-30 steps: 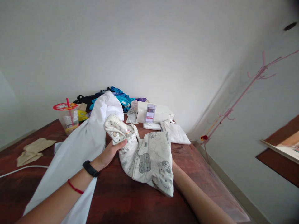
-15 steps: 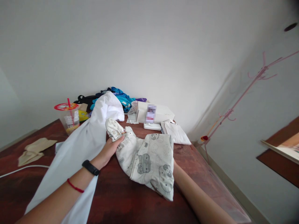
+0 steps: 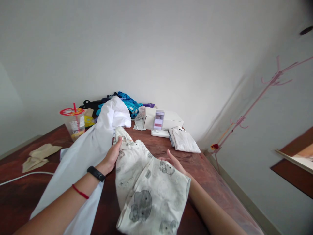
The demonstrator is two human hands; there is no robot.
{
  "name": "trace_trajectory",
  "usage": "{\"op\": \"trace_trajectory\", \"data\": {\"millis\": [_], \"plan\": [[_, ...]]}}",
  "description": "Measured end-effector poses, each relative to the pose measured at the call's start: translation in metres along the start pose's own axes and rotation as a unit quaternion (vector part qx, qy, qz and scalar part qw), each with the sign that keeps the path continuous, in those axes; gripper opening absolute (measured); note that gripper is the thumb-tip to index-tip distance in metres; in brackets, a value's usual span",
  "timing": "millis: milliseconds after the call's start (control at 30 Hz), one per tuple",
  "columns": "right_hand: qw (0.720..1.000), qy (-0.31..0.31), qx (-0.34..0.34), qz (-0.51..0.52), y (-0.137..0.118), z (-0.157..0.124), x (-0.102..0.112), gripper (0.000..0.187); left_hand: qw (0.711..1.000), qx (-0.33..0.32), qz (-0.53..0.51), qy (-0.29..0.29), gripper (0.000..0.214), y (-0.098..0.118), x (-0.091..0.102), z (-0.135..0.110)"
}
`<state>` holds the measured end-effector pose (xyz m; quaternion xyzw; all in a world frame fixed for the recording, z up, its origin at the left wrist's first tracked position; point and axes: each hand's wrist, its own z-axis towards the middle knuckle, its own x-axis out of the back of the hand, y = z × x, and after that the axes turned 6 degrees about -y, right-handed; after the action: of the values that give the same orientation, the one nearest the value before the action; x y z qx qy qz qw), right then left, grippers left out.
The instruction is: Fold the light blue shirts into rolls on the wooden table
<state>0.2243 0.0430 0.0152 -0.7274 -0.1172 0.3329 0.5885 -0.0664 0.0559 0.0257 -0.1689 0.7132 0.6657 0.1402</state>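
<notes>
A cream garment printed with grey cartoon cats (image 3: pixel 146 186) lies spread on the dark wooden table (image 3: pixel 117 209), reaching toward me. My left hand (image 3: pixel 112 156), with a black band and a red string on the wrist, grips the garment's far left edge. Partly covered by the cloth, my right hand (image 3: pixel 174 161) has its fingers stretched along the garment's right side, holding that edge. A large white cloth (image 3: pixel 80 160) lies just left of my left hand.
At the back stand a plastic cup with a red lid and straw (image 3: pixel 73 123), a heap of blue and black clothes (image 3: pixel 122 101), a white box (image 3: pixel 162 118) and a folded white cloth (image 3: pixel 183 141). Beige cloth (image 3: pixel 39 154) lies far left. A pink coat stand (image 3: pixel 256 101) stands right.
The printed garment was lifted and bunched above the table; now it is lowered and spread flat toward me. My right hand has come out from beneath it.
</notes>
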Motion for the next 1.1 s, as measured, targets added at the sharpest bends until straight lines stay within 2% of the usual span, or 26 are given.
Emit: {"op": "trace_trajectory", "data": {"millis": [67, 133, 167, 200, 233, 300, 333, 367, 433, 533, 633, 700, 767, 833, 933, 1033, 1100], "plan": [[0.998, -0.047, -0.038, 0.023, 0.006, -0.001, 0.006, 0.067, 1.000, -0.003, 0.011, 0.004, 0.057, 0.001, 0.003, 0.001], [0.991, -0.117, -0.065, 0.026, 0.008, -0.005, 0.012, 0.063, 0.999, -0.010, 0.031, 0.009, 0.061, 0.002, 0.006, 0.003], [0.981, -0.174, -0.084, 0.011, 0.007, -0.008, 0.014, 0.060, 0.999, -0.013, 0.043, 0.012, 0.062, 0.002, 0.007, 0.003], [0.962, -0.249, -0.114, -0.014, 0.004, -0.010, 0.016, 0.058, 0.998, -0.013, 0.055, 0.014, 0.064, 0.002, 0.008, 0.004], [0.930, -0.333, -0.153, -0.036, 0.000, -0.011, 0.018, 0.057, 0.998, -0.011, 0.067, 0.011, 0.065, 0.002, 0.009, 0.004], [0.850, -0.469, -0.233, -0.063, -0.007, -0.011, 0.019, 0.064, 0.996, 0.003, 0.089, -0.006, 0.066, 0.000, 0.009, 0.005], [0.822, -0.502, -0.262, -0.065, -0.010, -0.010, 0.019, 0.070, 0.995, 0.010, 0.101, -0.012, 0.067, 0.000, 0.009, 0.005], [0.814, -0.507, -0.276, -0.062, -0.011, -0.009, 0.019, 0.076, 0.994, 0.014, 0.112, -0.014, 0.067, -0.001, 0.008, 0.004], [0.849, -0.455, -0.263, -0.060, -0.010, -0.005, 0.018, 0.081, 0.992, 0.017, 0.125, -0.008, 0.069, -0.002, 0.008, 0.004], [0.930, -0.315, -0.182, -0.056, -0.003, -0.001, 0.015, 0.070, 0.992, 0.015, 0.123, -0.005, 0.070, -0.004, 0.008, 0.005], [0.972, -0.199, -0.116, -0.048, 0.004, 0.002, 0.009, 0.059, 0.993, 0.023, 0.113, -0.010, 0.070, -0.005, 0.011, 0.008], [0.983, -0.153, -0.091, -0.045, 0.006, 0.003, 0.005, 0.055, 0.993, 0.033, 0.108, -0.015, 0.070, -0.006, 0.012, 0.009], [0.986, -0.135, -0.085, -0.046, 0.007, 0.004, 0.003, 0.052, 0.993, 0.039, 0.106, -0.019, 0.070, -0.007, 0.013, 0.010], [0.984, -0.144, -0.094, -0.050, 0.007, 0.004, 0.002, 0.052, 0.992, 0.034, 0.118, -0.021, 0.070, -0.007, 0.012, 0.010], [0.979, -0.161, -0.105, -0.061, 0.008, 0.004, 0.001, 0.054, 0.984, -0.008, 0.176, -0.007, 0.067, -0.009, 0.011, 0.010], [0.979, -0.157, -0.104, -0.074, 0.009, 0.004, -0.001, 0.056, 0.972, -0.049, 0.224, 0.048, 0.068, -0.010, 0.012, 0.012], [0.979, -0.152, -0.106, -0.088, 0.010, 0.005, -0.003, 0.057, 0.952, -0.107, 0.267, 0.106, 0.075, -0.008, 0.012, 0.012]]}}
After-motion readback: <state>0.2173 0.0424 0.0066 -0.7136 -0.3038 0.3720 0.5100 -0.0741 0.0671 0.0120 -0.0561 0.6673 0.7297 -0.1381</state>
